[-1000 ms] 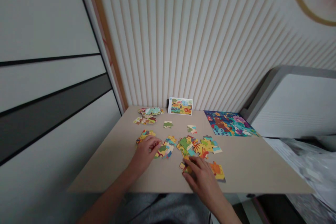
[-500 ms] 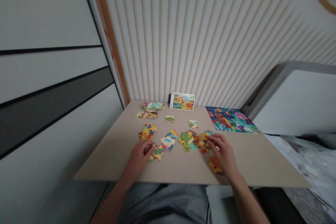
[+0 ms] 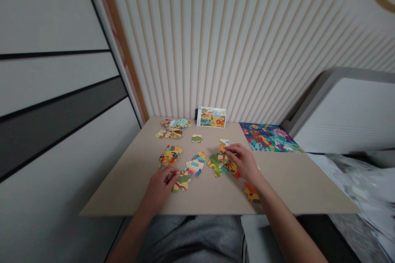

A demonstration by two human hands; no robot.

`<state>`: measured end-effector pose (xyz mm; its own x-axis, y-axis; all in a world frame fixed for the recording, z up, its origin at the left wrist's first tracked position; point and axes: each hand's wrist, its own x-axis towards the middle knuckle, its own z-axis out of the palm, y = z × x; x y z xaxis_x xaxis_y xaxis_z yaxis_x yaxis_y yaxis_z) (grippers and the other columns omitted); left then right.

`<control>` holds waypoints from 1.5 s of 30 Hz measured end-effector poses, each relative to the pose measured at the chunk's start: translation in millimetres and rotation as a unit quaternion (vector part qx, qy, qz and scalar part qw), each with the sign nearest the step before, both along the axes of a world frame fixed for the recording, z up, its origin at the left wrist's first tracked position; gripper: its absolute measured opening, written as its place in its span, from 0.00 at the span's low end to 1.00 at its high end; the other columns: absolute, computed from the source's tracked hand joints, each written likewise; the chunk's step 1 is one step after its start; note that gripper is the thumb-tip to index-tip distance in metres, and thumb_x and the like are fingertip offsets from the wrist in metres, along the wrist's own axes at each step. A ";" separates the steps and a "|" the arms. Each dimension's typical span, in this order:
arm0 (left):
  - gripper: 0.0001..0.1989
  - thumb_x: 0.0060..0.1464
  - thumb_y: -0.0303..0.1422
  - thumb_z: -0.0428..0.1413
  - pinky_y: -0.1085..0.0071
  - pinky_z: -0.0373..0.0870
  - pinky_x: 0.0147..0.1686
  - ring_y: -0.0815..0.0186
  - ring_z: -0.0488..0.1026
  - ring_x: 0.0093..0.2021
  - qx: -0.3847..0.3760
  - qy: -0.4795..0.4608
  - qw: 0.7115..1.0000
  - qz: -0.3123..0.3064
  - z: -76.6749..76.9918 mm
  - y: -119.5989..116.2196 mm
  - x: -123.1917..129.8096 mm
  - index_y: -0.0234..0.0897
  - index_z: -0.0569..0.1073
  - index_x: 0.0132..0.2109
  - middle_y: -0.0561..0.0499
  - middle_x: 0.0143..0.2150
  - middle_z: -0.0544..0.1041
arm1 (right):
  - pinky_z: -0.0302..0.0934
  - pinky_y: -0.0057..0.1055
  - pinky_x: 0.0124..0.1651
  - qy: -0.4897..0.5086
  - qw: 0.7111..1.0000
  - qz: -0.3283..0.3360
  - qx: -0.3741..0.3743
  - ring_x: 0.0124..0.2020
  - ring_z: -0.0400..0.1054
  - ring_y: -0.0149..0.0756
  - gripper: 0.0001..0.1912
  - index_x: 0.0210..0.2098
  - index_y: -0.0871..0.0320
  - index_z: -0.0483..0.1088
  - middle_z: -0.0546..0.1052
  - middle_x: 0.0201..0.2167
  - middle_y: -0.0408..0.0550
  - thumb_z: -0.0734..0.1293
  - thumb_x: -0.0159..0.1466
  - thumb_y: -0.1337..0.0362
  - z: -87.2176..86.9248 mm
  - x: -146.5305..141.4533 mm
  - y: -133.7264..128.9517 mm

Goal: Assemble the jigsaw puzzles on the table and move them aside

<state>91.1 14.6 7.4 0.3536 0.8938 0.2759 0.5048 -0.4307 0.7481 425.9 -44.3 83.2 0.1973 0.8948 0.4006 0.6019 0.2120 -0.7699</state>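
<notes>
At lower centre, the left hand [image 3: 161,183] curls at a cream-green piece [image 3: 182,181], grip unclear, while the right hand [image 3: 243,161], angled inward, pinches an orange piece [image 3: 222,148] over the beige table [image 3: 293,181] by a ribbed wall [image 3: 197,49].

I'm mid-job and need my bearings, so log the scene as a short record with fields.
left hand: fingers at the edge of a green-and-cream puzzle piece; grip unclear
right hand: pinching a small puzzle piece above the middle cluster
far left: heaped puzzle pieces
far middle: propped picture card, lone green puzzle piece in front
far right: dark blue picture, flat
</notes>
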 end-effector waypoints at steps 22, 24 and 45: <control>0.10 0.63 0.40 0.54 0.67 0.72 0.39 0.61 0.75 0.37 0.015 0.021 0.999 -0.039 0.0 -0.4 2.1 0.41 0.78 0.42 0.49 0.42 0.79 | 0.62 0.38 0.51 -0.298 0.919 0.002 -0.257 0.47 0.71 0.48 0.24 0.55 0.53 0.76 0.78 0.46 0.56 0.73 0.59 0.55 -23.4 54.8 -19.3; 0.10 0.63 0.40 0.54 0.67 0.72 0.39 0.61 0.75 0.38 0.014 0.023 0.999 -0.040 -0.8 0.0 1.8 0.41 0.78 0.42 0.49 0.42 0.79 | 0.61 0.39 0.52 -0.283 0.928 -0.004 -0.244 0.49 0.71 0.48 0.26 0.55 0.54 0.76 0.77 0.47 0.55 0.74 0.57 0.57 -29.5 53.8 -22.1; 0.09 0.64 0.38 0.54 0.67 0.72 0.41 0.62 0.75 0.38 0.027 0.021 0.998 -0.046 2.2 -1.8 3.1 0.41 0.77 0.42 0.49 0.42 0.79 | 0.58 0.40 0.60 -0.301 0.936 0.035 -0.176 0.57 0.68 0.46 0.27 0.64 0.50 0.68 0.74 0.57 0.54 0.68 0.66 0.55 -28.4 18.1 6.3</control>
<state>94.2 12.8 9.6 0.4452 0.8419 0.3051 0.4922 -0.5147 0.7020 444.0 -38.0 54.8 -0.0339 0.9946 0.0979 0.9437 0.0641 -0.3245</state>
